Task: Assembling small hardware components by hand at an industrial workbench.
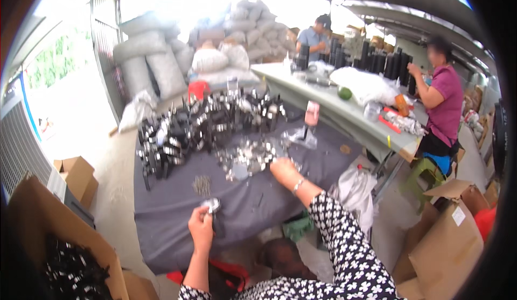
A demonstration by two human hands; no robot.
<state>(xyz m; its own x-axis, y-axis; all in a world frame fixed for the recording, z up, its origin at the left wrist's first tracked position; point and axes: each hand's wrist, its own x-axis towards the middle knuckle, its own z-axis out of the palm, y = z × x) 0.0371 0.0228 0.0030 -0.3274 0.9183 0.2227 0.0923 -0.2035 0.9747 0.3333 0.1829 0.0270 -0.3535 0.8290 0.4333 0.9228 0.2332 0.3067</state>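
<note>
My left hand [201,229] is closed around a round, silver-rimmed part [213,205], with something dark hanging below it, over the near side of the dark cloth [172,206]. My right hand [286,173] reaches to the right edge of a loose pile of flat silver metal pieces [242,163]. Its fingers are bent together, and what they pinch, if anything, is too small to tell. A small heap of thin metal pins [202,185] lies beyond my left hand. Behind the flat pieces spreads a big heap of black and silver parts [202,120].
A pink-topped object [312,114] and a clear plastic bag [301,138] sit right of the pieces. A cardboard box [102,241] holding black parts stands at left; open cartons [447,246] at right. Two people work at a long table [344,111] beyond.
</note>
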